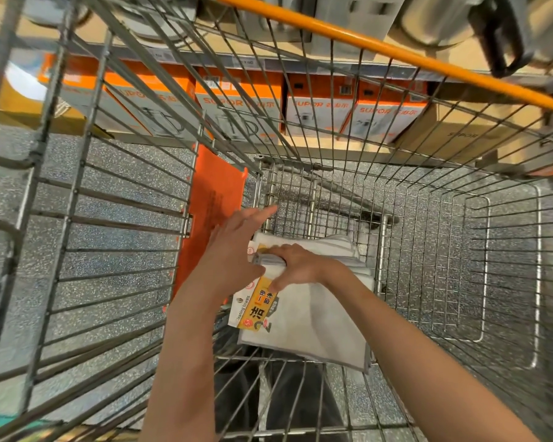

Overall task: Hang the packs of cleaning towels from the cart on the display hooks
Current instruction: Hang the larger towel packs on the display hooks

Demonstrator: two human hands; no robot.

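Packs of white cleaning towels with yellow and white labels lie stacked on the floor of a wire shopping cart. My right hand reaches down onto the stack, its fingers curled round the label end of a pack. My left hand hovers just left of it with fingers straight and spread, its thumb side near the pack's edge. No display hooks are in view.
An orange plastic flap hangs on the cart's inner wall beside my left hand. The orange cart handle crosses the top. Beyond the cart, orange and white boxed appliances fill a low shelf above a speckled grey floor.
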